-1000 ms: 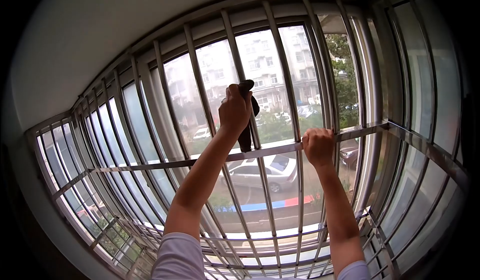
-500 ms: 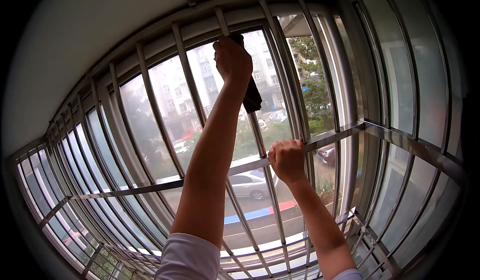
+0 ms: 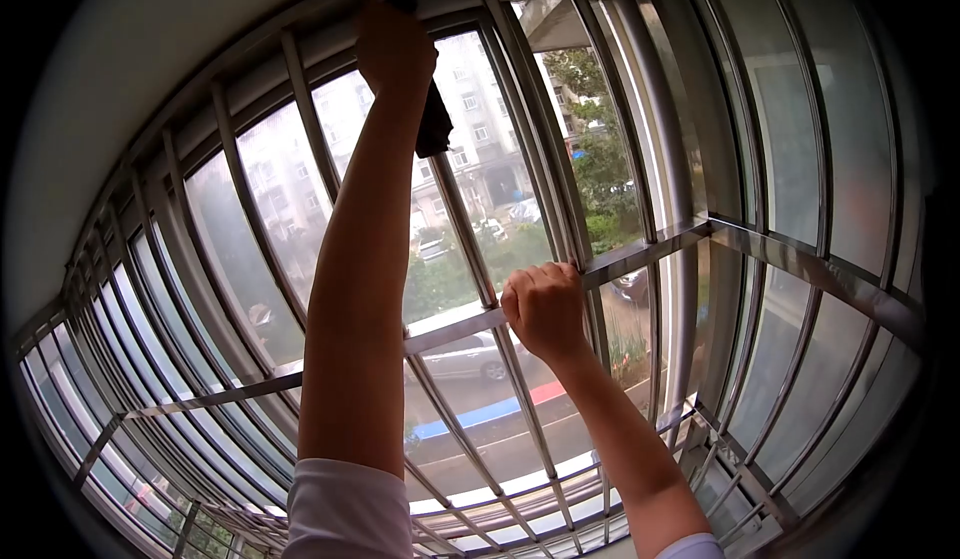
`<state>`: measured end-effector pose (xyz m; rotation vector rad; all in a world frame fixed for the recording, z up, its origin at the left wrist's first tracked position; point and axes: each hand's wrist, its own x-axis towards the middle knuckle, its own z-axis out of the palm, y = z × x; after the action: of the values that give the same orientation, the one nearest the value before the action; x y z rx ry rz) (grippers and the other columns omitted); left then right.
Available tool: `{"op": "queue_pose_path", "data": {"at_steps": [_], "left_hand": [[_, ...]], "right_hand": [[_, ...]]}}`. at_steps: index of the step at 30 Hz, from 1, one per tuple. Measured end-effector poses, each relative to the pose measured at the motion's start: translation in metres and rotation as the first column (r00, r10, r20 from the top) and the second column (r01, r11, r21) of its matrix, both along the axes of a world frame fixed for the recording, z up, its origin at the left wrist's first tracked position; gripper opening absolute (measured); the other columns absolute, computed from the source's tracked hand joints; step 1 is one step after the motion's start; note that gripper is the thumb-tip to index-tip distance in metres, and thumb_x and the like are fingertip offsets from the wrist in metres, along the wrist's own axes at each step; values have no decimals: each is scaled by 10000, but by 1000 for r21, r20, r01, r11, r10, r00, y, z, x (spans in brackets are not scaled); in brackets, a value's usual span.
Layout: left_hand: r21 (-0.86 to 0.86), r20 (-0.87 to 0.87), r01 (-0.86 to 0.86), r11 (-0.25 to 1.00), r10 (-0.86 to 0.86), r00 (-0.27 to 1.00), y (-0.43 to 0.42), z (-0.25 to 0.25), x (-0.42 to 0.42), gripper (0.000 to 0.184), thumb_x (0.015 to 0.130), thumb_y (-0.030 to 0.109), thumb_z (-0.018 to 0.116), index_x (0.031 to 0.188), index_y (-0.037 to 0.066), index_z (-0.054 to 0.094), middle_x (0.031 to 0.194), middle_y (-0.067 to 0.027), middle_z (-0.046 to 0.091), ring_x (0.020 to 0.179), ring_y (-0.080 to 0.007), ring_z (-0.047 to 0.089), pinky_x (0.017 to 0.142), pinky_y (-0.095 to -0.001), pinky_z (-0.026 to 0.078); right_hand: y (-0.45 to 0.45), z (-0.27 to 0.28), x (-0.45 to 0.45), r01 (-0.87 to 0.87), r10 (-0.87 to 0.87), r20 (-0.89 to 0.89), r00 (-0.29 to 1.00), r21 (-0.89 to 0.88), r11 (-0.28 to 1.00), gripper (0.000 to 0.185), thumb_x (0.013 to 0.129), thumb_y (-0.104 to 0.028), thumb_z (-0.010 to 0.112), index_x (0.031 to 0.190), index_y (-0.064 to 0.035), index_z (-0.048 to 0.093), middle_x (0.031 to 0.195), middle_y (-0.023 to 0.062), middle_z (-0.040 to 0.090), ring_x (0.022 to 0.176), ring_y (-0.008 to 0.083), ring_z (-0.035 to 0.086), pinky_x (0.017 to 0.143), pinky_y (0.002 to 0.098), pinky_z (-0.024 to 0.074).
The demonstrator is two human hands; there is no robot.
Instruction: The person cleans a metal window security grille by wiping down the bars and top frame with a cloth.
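My left hand [image 3: 395, 47] is raised high, closed around a dark cloth [image 3: 434, 127] at the top end of a vertical metal bar [image 3: 465, 229]. Loose cloth hangs below the fist, against the bar. Most of the left fingers are in shadow or turned away. Lower and to the right, my right hand [image 3: 544, 309] is closed over the horizontal metal rail [image 3: 455, 331], just right of where that bar meets it.
Metal window bars run across the front and round to the right side panes [image 3: 850, 139]. Sliding window glass [image 3: 265, 199] stands behind them. Outside are a parked car [image 3: 465, 359], trees [image 3: 600, 149] and buildings. A ceiling [image 3: 130, 89] slopes in at upper left.
The left hand and cloth have gone up the bar to near its top. My view has shifted, so the bars sit further left in the picture. The right hand stays on the rail.
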<state>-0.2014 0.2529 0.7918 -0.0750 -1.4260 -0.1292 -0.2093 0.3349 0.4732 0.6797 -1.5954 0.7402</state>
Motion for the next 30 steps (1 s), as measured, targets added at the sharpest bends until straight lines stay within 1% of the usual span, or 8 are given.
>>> {"op": "queue_pose_path", "data": {"at_steps": [4,6,13,16,18,22,27,30], "left_hand": [[113,131,-28,993,13,991,6,-57,7,479,853,101,587,1247,-53,362,1138,-269,478,963,-433,595,801,-456,546],[54,88,6,999,-10,996,-3,-100,-1,583,882,185,600,1323,-45,295,1106,-267,485,912,-452,599,742,-497,535],[-169,337,215,962,-148,930,-40,-234,22,731,806,-11,566,1426,-45,180,1096,-265,453,885,-470,570,717,-520,509],[-238,348,156,959,-65,935,-77,-221,69,735,767,-35,608,1406,-61,246,1100,-245,469,913,-459,558,748,-510,501],[-330,33,-62,942,77,996,-116,-186,105,634,803,-20,569,1367,-110,296,1075,-246,474,937,-397,556,716,-409,547],[5,-199,-248,969,244,949,-184,-129,134,703,872,154,626,1367,-143,225,1154,-292,427,1034,-408,488,827,-426,516],[140,44,-368,919,366,930,-197,-112,102,727,846,209,660,1308,-177,252,1100,-287,455,984,-405,533,790,-390,548],[119,60,-456,882,452,890,-196,-92,104,646,802,157,686,1242,-151,326,1048,-261,494,934,-377,584,746,-359,572]], "right_hand": [[0,2,4,30,-31,29,999,34,999,190,859,-199,496,731,-80,570,708,93,603,743,284,578,777,421,402],[-1,1,3,35,-37,31,999,34,999,189,860,-201,495,738,-80,573,725,92,610,759,282,581,781,421,403],[0,1,2,90,-100,80,992,119,989,226,870,-228,478,749,-85,604,754,82,628,792,273,593,803,422,409],[3,2,2,59,-72,90,993,141,988,231,875,-237,480,773,-83,620,753,77,623,806,268,595,818,414,411],[-2,6,12,27,-28,68,997,18,999,115,800,-103,562,900,-70,607,909,90,619,904,286,572,839,424,408],[-30,26,66,-154,156,-257,954,26,988,318,767,-61,548,1084,-65,543,1082,135,546,1001,310,534,878,429,410],[-119,32,76,-461,459,78,885,13,887,645,849,-206,592,1381,-3,289,1138,245,515,1086,419,531,871,472,475],[-145,29,76,-454,468,230,853,-116,883,770,853,-169,596,1450,-6,138,1070,241,573,768,328,660,658,399,549]]}}
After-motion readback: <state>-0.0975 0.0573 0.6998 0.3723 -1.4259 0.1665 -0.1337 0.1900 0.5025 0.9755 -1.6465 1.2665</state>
